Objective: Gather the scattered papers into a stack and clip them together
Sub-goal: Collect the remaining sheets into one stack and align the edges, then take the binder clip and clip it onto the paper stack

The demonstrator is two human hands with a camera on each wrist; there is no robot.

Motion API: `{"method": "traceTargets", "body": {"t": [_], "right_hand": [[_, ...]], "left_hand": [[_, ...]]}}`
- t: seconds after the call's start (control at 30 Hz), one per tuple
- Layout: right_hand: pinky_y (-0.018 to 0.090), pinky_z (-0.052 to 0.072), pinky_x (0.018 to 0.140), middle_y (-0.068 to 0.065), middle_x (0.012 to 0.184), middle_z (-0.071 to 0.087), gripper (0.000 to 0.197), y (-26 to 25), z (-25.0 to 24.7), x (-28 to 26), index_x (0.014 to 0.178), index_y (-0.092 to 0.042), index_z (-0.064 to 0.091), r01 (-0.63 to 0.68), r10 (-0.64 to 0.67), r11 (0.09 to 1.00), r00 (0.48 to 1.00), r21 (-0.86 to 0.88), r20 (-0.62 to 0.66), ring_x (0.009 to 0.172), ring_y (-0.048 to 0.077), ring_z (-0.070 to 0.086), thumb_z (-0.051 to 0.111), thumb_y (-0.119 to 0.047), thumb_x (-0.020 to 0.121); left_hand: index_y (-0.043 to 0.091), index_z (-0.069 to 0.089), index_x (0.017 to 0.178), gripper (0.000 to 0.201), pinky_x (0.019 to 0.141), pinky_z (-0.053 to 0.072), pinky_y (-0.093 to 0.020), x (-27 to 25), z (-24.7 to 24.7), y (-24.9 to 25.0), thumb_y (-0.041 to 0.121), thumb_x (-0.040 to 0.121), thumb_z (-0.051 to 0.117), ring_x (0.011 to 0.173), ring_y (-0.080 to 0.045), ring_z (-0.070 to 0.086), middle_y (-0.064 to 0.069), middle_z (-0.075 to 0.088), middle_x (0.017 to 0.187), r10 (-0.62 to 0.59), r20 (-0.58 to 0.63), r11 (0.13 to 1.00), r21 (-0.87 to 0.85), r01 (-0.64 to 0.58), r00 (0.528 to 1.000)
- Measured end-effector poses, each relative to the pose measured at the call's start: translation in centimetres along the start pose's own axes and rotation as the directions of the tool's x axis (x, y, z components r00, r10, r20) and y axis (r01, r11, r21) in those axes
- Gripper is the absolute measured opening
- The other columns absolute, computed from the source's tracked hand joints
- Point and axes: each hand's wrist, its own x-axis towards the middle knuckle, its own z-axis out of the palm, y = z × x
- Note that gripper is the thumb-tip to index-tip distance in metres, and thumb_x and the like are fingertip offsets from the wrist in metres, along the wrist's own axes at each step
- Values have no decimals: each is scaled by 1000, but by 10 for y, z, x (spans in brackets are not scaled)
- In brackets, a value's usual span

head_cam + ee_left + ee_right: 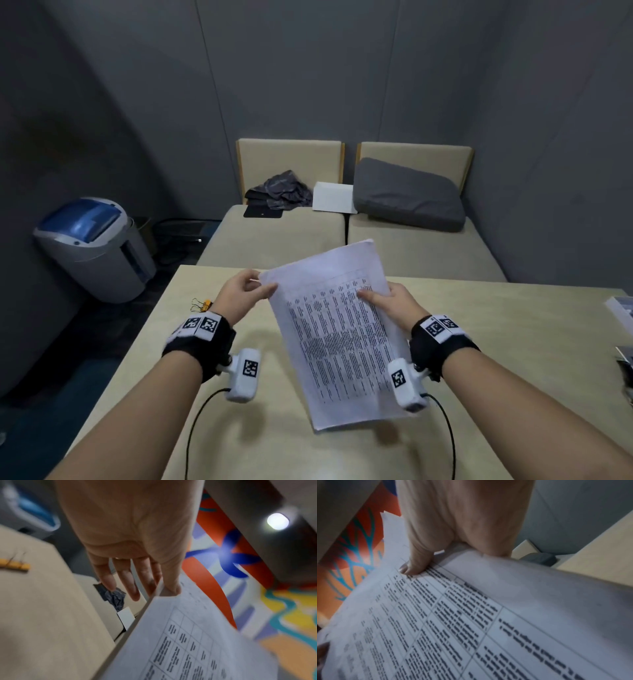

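Note:
A stack of printed papers [339, 335] with a table of text is held tilted above the beige table [239, 428]. My left hand [265, 287] pinches its top left corner, thumb on the printed side; in the left wrist view the left hand [161, 589] has the paper edge [197, 635] between thumb and fingers. My right hand [373, 296] grips the right edge, its thumb [412, 566] pressed on the papers [471, 615], fingers hidden beneath. Yellow binder clips [202, 304] lie on the table left of my left wrist, also in the left wrist view as yellow binder clips [15, 564].
A grey and blue bin [92, 246] stands on the floor at the left. Beyond the table are beige seats [284, 236] with dark clothes [279, 190], a white box [332, 197] and a grey cushion [407, 195]. Other printed items [620, 315] lie at the table's right edge.

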Motion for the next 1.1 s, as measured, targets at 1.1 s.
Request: {"method": "traceTargets", "body": {"t": [1.1], "right_hand": [[35,44,97,7,121,64,39,104,37,82,124,-11,56,-352,352,936,925,29,-143,106,23,60,66,-7,87]], "left_hand": [[13,55,108,21,77,53,-33,70,86,-112,21,89,61,88,-24,64,-6,67,104,-332,30,936,137,325,943]]}}
